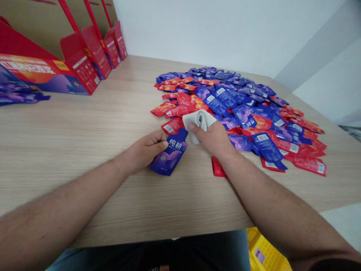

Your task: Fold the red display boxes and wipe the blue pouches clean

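My left hand (145, 150) grips a blue pouch (170, 156) with white characters by its left edge, holding it just over the wooden table (84, 143). My right hand (214, 137) is closed on a crumpled white cloth (197, 122), which touches the pouch's top corner. A big heap of blue and red pouches (239, 109) spreads out behind and to the right of my hands. One red pouch (217, 167) lies partly under my right wrist.
Several red and purple printed cartons (84, 64) with red handles stand in a row at the far left. More purple pouches (19, 98) lie beside them. A yellow crate (262, 252) sits below the table's near edge on the right.
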Tool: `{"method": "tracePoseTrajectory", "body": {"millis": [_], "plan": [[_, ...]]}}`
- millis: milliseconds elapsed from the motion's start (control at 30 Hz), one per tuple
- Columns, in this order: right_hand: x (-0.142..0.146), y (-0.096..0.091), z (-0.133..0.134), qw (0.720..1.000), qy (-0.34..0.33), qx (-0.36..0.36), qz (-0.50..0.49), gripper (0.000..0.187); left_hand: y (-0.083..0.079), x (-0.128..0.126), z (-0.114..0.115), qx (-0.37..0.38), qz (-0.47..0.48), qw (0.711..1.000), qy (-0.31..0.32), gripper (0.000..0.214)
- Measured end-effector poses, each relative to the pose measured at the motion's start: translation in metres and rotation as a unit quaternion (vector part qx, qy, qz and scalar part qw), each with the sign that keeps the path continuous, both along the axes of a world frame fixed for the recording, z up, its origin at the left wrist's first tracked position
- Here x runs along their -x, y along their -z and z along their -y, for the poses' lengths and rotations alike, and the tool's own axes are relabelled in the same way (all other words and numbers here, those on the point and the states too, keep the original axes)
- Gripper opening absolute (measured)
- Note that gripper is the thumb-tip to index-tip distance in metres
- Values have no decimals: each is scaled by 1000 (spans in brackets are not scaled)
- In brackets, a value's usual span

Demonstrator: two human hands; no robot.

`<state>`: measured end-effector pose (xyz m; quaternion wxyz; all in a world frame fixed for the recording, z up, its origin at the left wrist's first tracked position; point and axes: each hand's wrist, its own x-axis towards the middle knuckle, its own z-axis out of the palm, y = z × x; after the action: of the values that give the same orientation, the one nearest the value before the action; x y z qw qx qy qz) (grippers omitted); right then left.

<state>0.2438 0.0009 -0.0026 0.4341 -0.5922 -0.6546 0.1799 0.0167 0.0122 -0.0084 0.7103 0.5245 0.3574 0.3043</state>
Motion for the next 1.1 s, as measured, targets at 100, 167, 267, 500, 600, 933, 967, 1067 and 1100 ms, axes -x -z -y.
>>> {"method": "tracePoseTrajectory", "body": {"millis": [100,167,267,500,600,933,967,1067,1100], "plan": [[-4,7,-8,969,-9,63,-239,39,-5,-3,1,81,63,994,-24,16],[1,10,-6,927,-60,119,-350,51,-9,-6,1,108,89,989,-55,14],[17,14,5,896,-152,171,-382,56,-14,-8,-1,119,85,986,-83,11],[36,23,18,924,-183,126,-310,37,-10,-12,5,62,29,992,-103,14],[37,20,20,955,-144,110,-236,33,-6,-14,6,54,36,994,-91,20],[31,6,20,993,-49,41,-101,23,3,-8,1,79,155,984,-32,21],[30,6,19,993,-47,32,-100,24,3,-8,1,69,164,984,-7,26],[28,7,17,995,-34,22,-91,25,3,-10,4,26,152,988,14,28],[28,8,17,995,-31,22,-88,24,3,-11,5,17,140,990,-1,25]]}}
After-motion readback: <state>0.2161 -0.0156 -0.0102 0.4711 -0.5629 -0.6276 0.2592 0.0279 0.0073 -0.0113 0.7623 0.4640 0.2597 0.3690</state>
